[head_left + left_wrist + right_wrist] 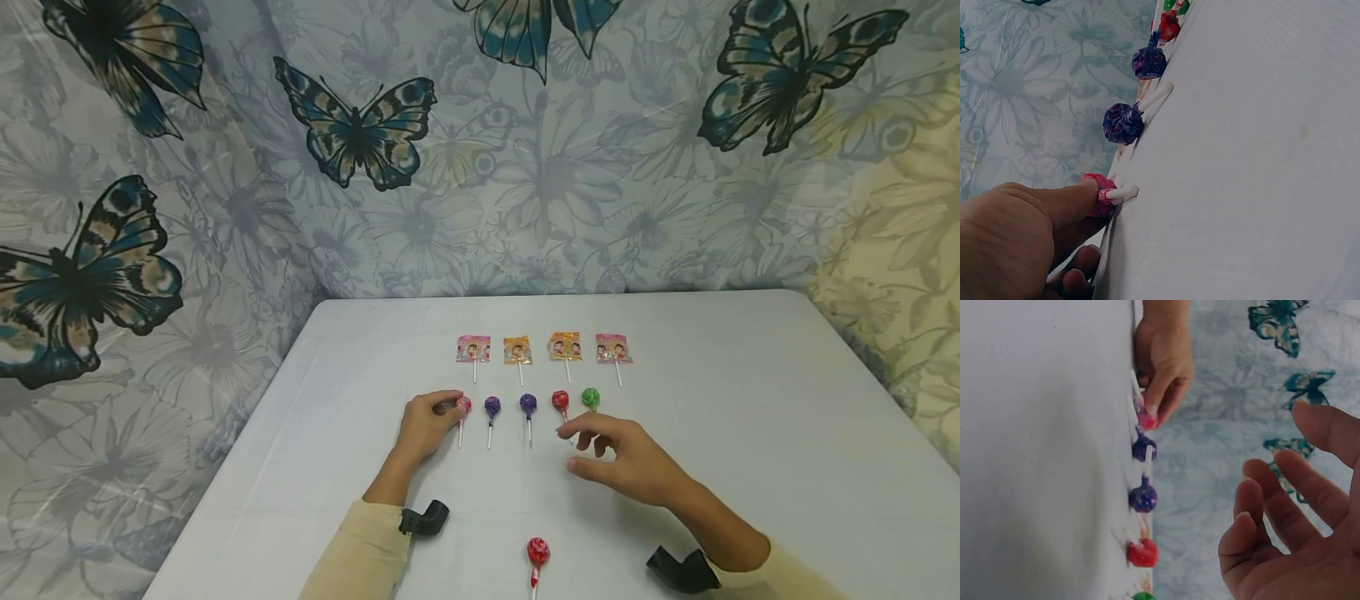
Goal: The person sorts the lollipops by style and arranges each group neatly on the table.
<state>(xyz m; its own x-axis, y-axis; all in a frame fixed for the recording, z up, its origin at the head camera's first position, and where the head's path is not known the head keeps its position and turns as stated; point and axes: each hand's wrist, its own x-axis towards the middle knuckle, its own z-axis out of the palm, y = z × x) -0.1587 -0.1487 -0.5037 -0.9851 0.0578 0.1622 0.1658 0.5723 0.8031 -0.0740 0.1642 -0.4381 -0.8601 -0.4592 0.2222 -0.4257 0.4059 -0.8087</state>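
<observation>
My left hand (426,427) pinches the wrapped head of a pink lollipop (465,404) at the left end of a row; its white stick points toward me. Beside it lie two purple lollipops (492,407), then a red lollipop (560,401) and a green lollipop (591,397). Over the right end of that row hovers my right hand (630,460), fingers loosely bent and thumb apart, holding nothing. Its fingers hide part of the red and green lollipops' sticks. In the left wrist view, thumb and finger press the pink wrapper (1104,195).
Behind the row lie several flat-packed lollipops in pink packets (473,348) and orange packets (565,346). Another red lollipop (537,551) lies near me on the white table (750,400). A butterfly-print cloth (555,233) hangs behind the table's far edge.
</observation>
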